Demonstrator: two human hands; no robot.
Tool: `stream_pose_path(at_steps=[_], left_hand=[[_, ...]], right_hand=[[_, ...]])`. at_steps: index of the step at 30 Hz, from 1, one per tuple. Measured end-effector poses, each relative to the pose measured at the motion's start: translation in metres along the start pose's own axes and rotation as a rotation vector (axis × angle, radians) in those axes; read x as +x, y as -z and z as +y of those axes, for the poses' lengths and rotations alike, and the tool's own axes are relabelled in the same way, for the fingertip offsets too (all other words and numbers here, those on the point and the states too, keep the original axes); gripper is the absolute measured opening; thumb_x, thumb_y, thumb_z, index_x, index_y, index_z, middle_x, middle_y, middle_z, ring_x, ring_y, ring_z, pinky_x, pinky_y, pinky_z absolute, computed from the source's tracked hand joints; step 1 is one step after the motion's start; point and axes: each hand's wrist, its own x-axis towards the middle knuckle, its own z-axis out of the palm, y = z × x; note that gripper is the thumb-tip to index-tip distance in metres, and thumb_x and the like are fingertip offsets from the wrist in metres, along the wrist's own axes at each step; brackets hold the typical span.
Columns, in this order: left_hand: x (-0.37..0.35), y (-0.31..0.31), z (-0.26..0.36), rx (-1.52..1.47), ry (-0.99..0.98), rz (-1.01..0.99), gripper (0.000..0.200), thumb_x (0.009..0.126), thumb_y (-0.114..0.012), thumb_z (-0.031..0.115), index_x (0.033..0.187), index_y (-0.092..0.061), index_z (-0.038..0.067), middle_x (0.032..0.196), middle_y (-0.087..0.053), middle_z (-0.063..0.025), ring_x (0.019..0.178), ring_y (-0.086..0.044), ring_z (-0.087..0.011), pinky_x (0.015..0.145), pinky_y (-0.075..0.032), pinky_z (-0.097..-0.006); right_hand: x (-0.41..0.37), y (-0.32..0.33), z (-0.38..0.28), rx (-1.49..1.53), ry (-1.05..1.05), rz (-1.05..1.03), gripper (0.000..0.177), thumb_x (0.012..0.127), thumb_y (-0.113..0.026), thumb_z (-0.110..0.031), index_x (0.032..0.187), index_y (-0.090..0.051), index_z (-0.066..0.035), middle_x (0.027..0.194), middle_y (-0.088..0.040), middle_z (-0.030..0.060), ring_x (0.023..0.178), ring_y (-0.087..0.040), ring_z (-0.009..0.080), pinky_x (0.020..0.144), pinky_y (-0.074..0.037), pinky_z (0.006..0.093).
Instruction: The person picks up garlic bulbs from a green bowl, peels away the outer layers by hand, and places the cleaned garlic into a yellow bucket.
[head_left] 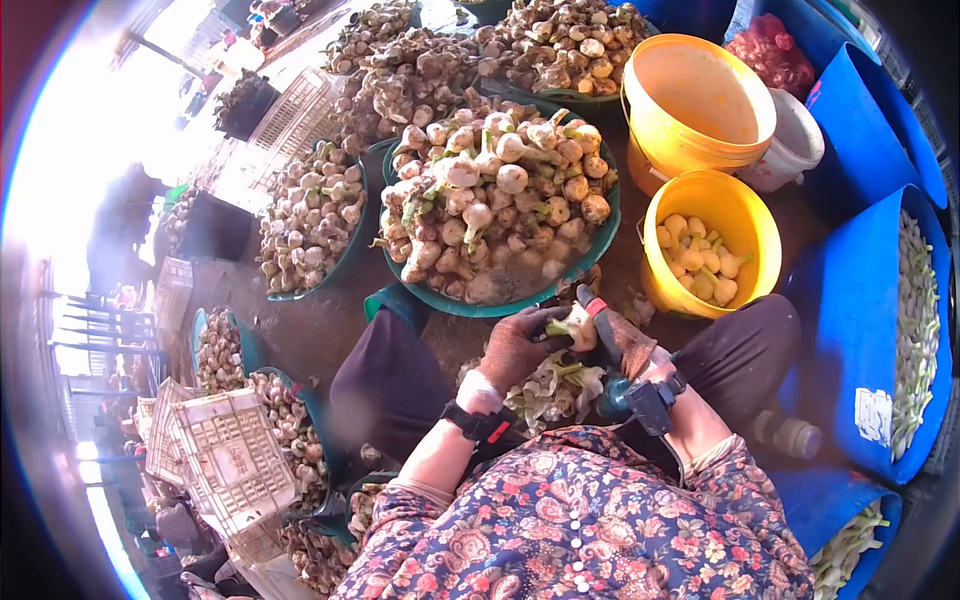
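Note:
My left hand [512, 350], in a brown work glove, is closed around a garlic bulb [577, 328] with a pale green stem. My gloved right hand [624, 342] is closed at the bulb's other side, with a red band at a raised finger or thumb; whether it also holds a small blade I cannot tell. Below both hands lies a heap of garlic peelings and leaves [556, 388] between my knees. Just ahead stands a wide green tub [450, 297] piled with dirty garlic bulbs [476, 215]. A yellow bucket [768, 250] on the right holds clean, peeled bulbs [700, 262].
Another yellow bucket [650, 90] and a white bucket [800, 142] stand behind. Blue crates [835, 320] with trimmed garlic line the right. More garlic tubs [310, 235] and stacked plastic crates [232, 455] are on the left. A bottle [790, 436] lies by my right leg.

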Motion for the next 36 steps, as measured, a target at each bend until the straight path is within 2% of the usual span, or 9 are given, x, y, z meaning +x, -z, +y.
stream_pose_path(at_steps=[9, 11, 17, 20, 24, 27, 31, 32, 36], left_hand=[[0.001, -0.007, -0.023, -1.161, 0.568, 0.184, 0.027, 0.092, -0.058, 0.019, 0.111, -0.059, 0.0, 0.1, -0.065, -0.006, 0.084, -0.062, -0.015, 0.07, -0.05, -0.0276], [-0.003, -0.008, -0.052, -0.625, 0.166, 0.107, 0.033, 0.095, -0.052, 0.026, 0.119, -0.054, 0.004, 0.109, -0.062, -0.0052, 0.088, -0.063, -0.018, 0.07, -0.05, -0.0287], [-0.006, 0.007, -0.045, -0.723, 0.32, 0.032, 0.029, 0.094, -0.054, 0.028, 0.111, -0.056, 0.005, 0.081, -0.06, 0.0027, 0.072, -0.058, -0.0122, 0.067, -0.047, -0.0251], [-0.002, 0.004, -0.023, -0.742, 0.144, 0.255, 0.032, 0.099, -0.042, 0.029, 0.103, -0.059, 0.002, 0.074, -0.056, -0.0016, 0.062, -0.053, -0.0097, 0.058, -0.047, -0.0252], [-0.024, 0.015, -0.022, -0.658, 0.109, 0.113, 0.031, 0.092, -0.056, 0.032, 0.102, -0.059, 0.002, 0.087, -0.062, -0.0046, 0.074, -0.057, -0.012, 0.067, -0.048, -0.0265], [-0.043, 0.017, -0.013, -0.903, 0.423, 0.194, 0.027, 0.084, -0.067, 0.026, 0.09, -0.058, 0.002, 0.076, -0.058, -0.0028, 0.068, -0.054, -0.0097, 0.062, -0.046, -0.0239], [-0.046, 0.062, 0.047, -1.339, -0.164, -0.23, 0.021, 0.073, -0.071, 0.011, 0.086, -0.057, 0.001, 0.087, -0.061, -0.0089, 0.082, -0.06, -0.0157, 0.077, -0.049, -0.0307], [-0.045, 0.086, 0.061, -0.894, 0.395, -0.228, 0.036, 0.068, -0.076, 0.011, 0.096, -0.058, -0.003, 0.093, -0.062, -0.011, 0.087, -0.06, -0.0184, 0.081, -0.049, -0.0316], [-0.004, 0.026, 0.047, 0.09, -0.026, 0.023, 0.072, 0.061, -0.085, 0.022, 0.122, -0.054, 0.001, 0.105, -0.06, -0.0115, 0.095, -0.06, -0.0198, 0.083, -0.049, -0.0309]], right_hand=[[-0.034, -0.033, -0.011, -0.565, 0.322, -0.125, 0.045, 0.087, -0.06, -0.028, 0.123, -0.049, -0.003, 0.111, -0.054, 0.0054, 0.099, -0.05, 0.0118, 0.083, -0.045, 0.0269], [-0.032, -0.034, -0.013, -0.674, 0.481, -0.186, 0.053, 0.083, -0.064, -0.024, 0.129, -0.045, -0.005, 0.121, -0.051, 0.0061, 0.106, -0.051, 0.0155, 0.088, -0.044, 0.0281], [-0.037, -0.055, -0.007, -1.882, 1.227, -0.002, 0.053, 0.064, -0.063, 0.0, 0.114, -0.061, -0.013, 0.111, -0.057, 0.018, 0.109, -0.049, 0.0336, 0.095, -0.04, 0.0389], [-0.018, -0.034, 0.004, -1.586, 1.268, 0.092, 0.034, 0.072, -0.072, -0.01, 0.105, -0.065, -0.012, 0.106, -0.06, 0.0107, 0.103, -0.056, 0.0257, 0.086, -0.047, 0.0343], [0.0, 0.0, -0.004, -0.103, 0.491, 0.312, 0.026, 0.086, -0.066, -0.032, 0.088, -0.06, -0.007, 0.08, -0.063, 0.0007, 0.063, -0.059, 0.0138, 0.059, -0.047, 0.0214], [-0.012, -0.008, -0.019, -0.087, 0.401, 0.305, 0.029, 0.086, -0.064, -0.035, 0.092, -0.06, -0.007, 0.081, -0.064, 0.0028, 0.067, -0.061, 0.0158, 0.059, -0.05, 0.026], [-0.014, -0.001, -0.028, 0.225, 0.305, 0.147, 0.032, 0.085, -0.063, -0.04, 0.092, -0.059, -0.009, 0.082, -0.064, 0.0053, 0.068, -0.061, 0.0198, 0.06, -0.052, 0.0351], [-0.01, 0.013, -0.031, 0.242, 0.199, 0.002, 0.032, 0.085, -0.063, -0.039, 0.094, -0.059, -0.009, 0.083, -0.064, 0.0065, 0.07, -0.062, 0.0214, 0.061, -0.053, 0.0358], [0.022, 0.032, -0.007, -0.631, 0.584, 0.431, 0.039, 0.088, -0.058, -0.04, 0.1, -0.061, -0.004, 0.082, -0.065, 0.0115, 0.069, -0.06, 0.0235, 0.065, -0.047, 0.035]])
